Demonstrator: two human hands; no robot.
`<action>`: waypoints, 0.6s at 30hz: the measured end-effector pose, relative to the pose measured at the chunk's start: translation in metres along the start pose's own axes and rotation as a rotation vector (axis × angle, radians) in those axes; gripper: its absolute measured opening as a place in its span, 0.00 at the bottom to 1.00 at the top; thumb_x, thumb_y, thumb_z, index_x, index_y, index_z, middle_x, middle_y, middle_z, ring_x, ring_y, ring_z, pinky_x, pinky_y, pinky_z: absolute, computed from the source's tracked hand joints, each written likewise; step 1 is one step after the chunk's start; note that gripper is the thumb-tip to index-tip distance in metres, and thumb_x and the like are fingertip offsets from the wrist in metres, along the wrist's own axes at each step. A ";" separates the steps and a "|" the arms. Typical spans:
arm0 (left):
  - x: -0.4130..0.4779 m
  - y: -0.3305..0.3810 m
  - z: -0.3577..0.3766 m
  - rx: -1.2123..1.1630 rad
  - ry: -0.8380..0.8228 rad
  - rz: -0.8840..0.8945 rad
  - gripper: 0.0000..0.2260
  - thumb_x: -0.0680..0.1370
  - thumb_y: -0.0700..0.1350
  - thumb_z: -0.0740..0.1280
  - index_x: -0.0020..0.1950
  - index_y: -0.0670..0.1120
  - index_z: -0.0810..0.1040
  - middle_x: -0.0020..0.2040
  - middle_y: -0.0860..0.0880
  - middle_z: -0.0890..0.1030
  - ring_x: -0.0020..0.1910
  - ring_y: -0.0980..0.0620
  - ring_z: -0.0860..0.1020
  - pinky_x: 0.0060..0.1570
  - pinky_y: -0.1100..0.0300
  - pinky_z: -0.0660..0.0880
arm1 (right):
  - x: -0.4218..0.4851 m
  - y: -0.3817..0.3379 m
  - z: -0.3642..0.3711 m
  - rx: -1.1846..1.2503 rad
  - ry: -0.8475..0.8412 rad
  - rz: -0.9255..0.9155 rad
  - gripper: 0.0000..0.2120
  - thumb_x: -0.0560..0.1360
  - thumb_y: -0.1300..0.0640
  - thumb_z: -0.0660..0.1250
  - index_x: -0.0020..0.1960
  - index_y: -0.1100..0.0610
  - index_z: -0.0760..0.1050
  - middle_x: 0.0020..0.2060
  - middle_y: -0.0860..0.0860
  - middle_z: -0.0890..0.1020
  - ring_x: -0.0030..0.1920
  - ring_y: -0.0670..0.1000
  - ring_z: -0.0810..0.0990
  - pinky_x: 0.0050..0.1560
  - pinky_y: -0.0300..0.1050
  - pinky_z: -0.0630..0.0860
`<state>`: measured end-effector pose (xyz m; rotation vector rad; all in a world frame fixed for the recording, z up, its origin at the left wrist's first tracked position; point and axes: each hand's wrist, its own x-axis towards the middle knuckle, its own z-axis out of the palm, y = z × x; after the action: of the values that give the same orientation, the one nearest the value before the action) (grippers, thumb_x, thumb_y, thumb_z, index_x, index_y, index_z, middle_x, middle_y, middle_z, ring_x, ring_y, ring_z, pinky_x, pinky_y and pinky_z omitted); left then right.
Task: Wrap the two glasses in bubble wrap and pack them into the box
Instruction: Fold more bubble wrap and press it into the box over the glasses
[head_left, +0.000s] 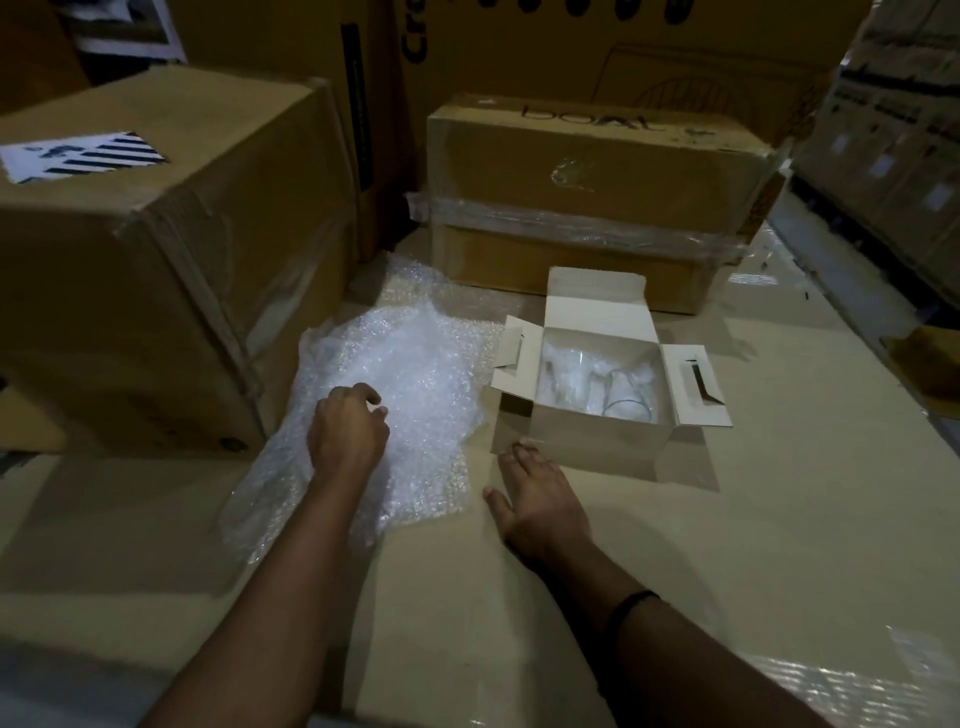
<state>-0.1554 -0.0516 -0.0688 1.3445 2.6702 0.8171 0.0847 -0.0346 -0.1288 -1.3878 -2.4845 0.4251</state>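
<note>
Two bare forearms reached forward from the bottom edge over a flat cardboard surface (779, 493). On the left, the left hand (347, 434) lay palm down on a crumpled heap of bubble wrap (410, 364), its fingers curled loosely and gripping nothing. To the right, the right hand (540, 499) rested flat on the cardboard with fingers spread, fingertips almost at the near corner of the small white box (597, 441); whether they touched it could not be told. A dark band (631, 605) circled the right wrist. That one box stood open, all flaps (696, 384) folded outward, just beside the bubble wrap. Inside stood two clear glasses (623, 400), side by side, with what looked like some wrap around them, though that was hard to tell. Behind, two large brown cartons (156, 249) sat on the surface, one at left and one film-wrapped at centre.
</note>
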 end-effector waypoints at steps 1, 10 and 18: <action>-0.002 0.000 -0.001 0.040 -0.050 -0.036 0.15 0.77 0.45 0.70 0.63 0.46 0.77 0.61 0.42 0.78 0.59 0.40 0.76 0.51 0.50 0.73 | 0.000 0.000 0.000 -0.005 -0.001 0.002 0.29 0.80 0.42 0.55 0.76 0.55 0.61 0.77 0.54 0.60 0.78 0.51 0.53 0.76 0.46 0.48; 0.006 0.010 -0.024 0.057 -0.178 -0.122 0.13 0.79 0.49 0.65 0.54 0.40 0.81 0.56 0.40 0.80 0.52 0.40 0.76 0.47 0.49 0.73 | 0.001 -0.003 -0.001 -0.002 0.011 0.027 0.30 0.79 0.42 0.56 0.76 0.55 0.62 0.77 0.53 0.61 0.78 0.51 0.55 0.75 0.46 0.51; 0.006 -0.005 -0.022 -0.471 -0.262 -0.147 0.09 0.74 0.50 0.73 0.41 0.49 0.75 0.43 0.43 0.82 0.42 0.41 0.79 0.43 0.54 0.74 | 0.002 -0.007 -0.006 0.114 0.036 0.063 0.27 0.79 0.44 0.60 0.73 0.57 0.66 0.72 0.54 0.70 0.72 0.53 0.66 0.71 0.46 0.61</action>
<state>-0.1685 -0.0592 -0.0507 1.0428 2.1638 1.0779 0.0805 -0.0357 -0.1206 -1.4188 -2.3545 0.5409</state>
